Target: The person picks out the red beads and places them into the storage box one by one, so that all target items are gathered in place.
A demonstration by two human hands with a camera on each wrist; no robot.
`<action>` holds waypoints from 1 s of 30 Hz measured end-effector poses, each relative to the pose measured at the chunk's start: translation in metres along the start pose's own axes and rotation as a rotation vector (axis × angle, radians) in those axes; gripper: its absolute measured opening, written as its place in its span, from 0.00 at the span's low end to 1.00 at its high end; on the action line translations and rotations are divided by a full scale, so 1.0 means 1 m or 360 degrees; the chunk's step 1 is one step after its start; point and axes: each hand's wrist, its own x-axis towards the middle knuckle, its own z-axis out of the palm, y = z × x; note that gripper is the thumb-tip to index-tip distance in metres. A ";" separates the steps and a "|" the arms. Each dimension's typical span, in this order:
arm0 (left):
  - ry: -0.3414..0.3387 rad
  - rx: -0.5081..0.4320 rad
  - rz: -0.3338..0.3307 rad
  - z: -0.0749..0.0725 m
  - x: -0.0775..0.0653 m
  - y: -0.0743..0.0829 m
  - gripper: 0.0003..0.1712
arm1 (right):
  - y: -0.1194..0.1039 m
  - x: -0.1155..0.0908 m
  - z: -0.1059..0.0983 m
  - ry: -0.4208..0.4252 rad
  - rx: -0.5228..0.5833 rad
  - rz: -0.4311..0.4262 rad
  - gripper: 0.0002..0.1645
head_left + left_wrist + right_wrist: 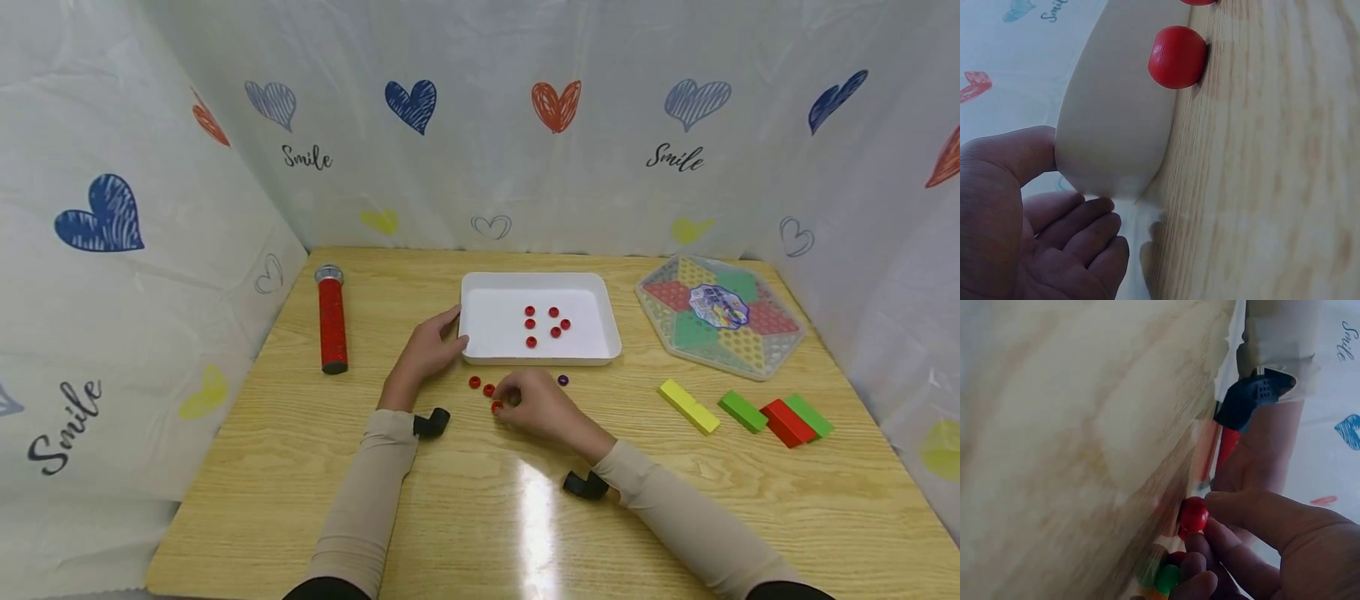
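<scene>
My right hand (542, 406) pinches a red bead (1194, 514) between thumb and fingers, low over the table in front of the white tray (483, 361). Beside it lie two more red beads, one of them near the tray's front wall (475, 382). A small green round thing (1167, 579) shows by the fingertips in the right wrist view. With the thumb at its rim and fingers along its outer side, my left hand (429, 348) holds the tray's left end. Several red beads (530, 324) lie inside the tray. A dark purple bead (563, 380) sits just beyond the right hand.
A red tube with a silvery end (332, 325) lies at the left. To the right is a hexagonal Chinese checkers board (720, 317). Nearer, yellow blocks (688, 407), green blocks (742, 412) and red blocks (788, 422) lie on the wooden table (300, 500).
</scene>
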 end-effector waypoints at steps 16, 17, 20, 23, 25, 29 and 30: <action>-0.0002 -0.0027 0.0018 -0.001 0.000 -0.003 0.39 | 0.004 0.001 0.003 -0.0026 0.0011 0.0034 0.05; 0.0000 -0.0018 0.0024 -0.001 0.001 -0.003 0.39 | 0.004 0.002 0.002 -0.0030 0.0029 0.0049 0.05; 0.0001 -0.0013 0.0023 0.000 0.000 -0.003 0.39 | 0.003 0.003 -0.004 -0.0055 0.0090 0.0101 0.06; 0.0000 -0.0017 0.0025 -0.001 0.000 -0.003 0.39 | 0.002 0.007 -0.009 -0.0073 0.0117 0.0093 0.06; 0.0001 -0.0020 0.0020 -0.001 0.000 -0.003 0.39 | 0.001 0.010 -0.014 -0.0075 0.0134 0.0070 0.06; 0.0001 -0.0015 0.0029 -0.002 0.001 -0.003 0.39 | 0.001 0.017 -0.021 -0.0053 0.0163 0.0012 0.07; 0.0002 -0.0014 0.0033 -0.001 0.001 -0.003 0.39 | 0.000 0.019 -0.023 -0.0044 0.0160 0.0000 0.07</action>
